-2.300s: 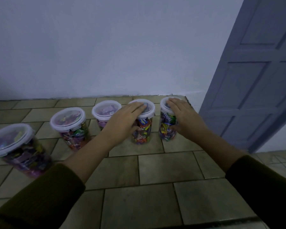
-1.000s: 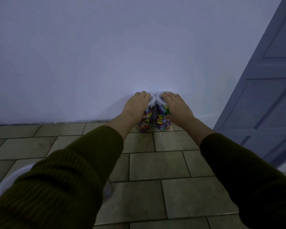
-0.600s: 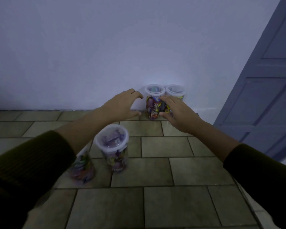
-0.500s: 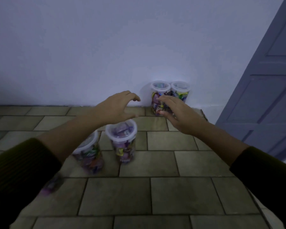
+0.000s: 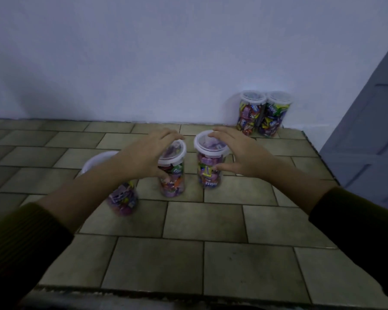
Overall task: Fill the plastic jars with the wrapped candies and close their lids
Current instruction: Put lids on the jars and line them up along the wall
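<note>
While both arms reached forward over it, the tiled surface (image 5: 211, 253) filled the lower half of the view, a pale wall (image 5: 143, 63) the upper, and a grey-blue door (image 5: 367, 130) the right edge.

Left hand (image 5: 143, 157) gripped the left-centre jar (image 5: 174, 177) — fingers (image 5: 173, 134) curled over the left lid (image 5: 177, 151), thumb pressed on the side wall. Right hand (image 5: 244, 155) spanned the right-centre jar (image 5: 208, 173) wide, fingertips (image 5: 213, 134) above the right lid (image 5: 211, 144), thumb against the side; whether that was a firm grip could not be told. Both jars stood upright mid-surface, just beside each other, not touching.

A fifth jar (image 5: 123, 200) stood under the left forearm, blurred, white lid on. Two corner jars (image 5: 251, 113) stood side by side against the wall, well apart from the hands.

Judgement: all five looked full of wrapped candies (image 5: 170, 184) and lidded — filling done, closing seemingly done too. Only a check that the lids were seated, or some tidying, seemed left.
</note>
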